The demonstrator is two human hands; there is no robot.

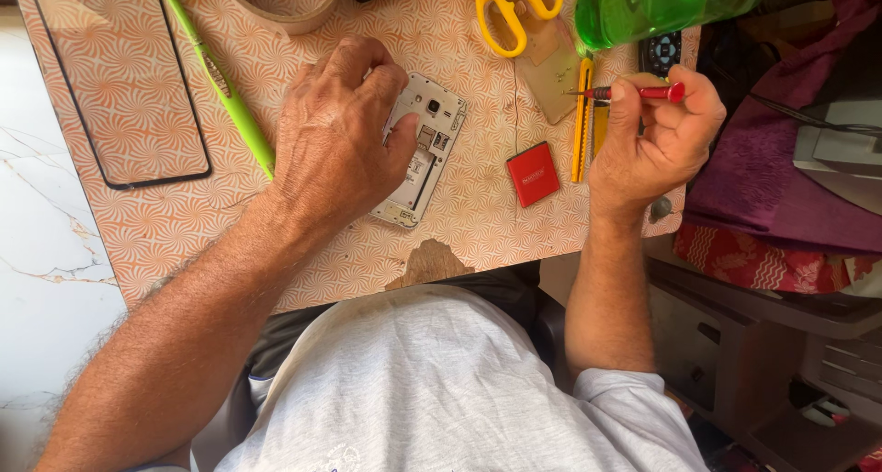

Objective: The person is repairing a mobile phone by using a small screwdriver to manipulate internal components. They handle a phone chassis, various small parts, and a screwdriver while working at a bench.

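Fingers of the left hand (335, 132) clamp an opened phone (423, 150) flat on the patterned tabletop (349, 251); the right hand (657, 136) pinches a red screwdriver (634, 92) above a red battery (533, 173).

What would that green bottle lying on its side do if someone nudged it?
The green bottle lies on its side at the table's far edge, so it would probably roll if nudged. It looks like thin see-through plastic, so likely light and slightly squashy. How full it is cannot be told. The right hand with the red screwdriver is nearest.
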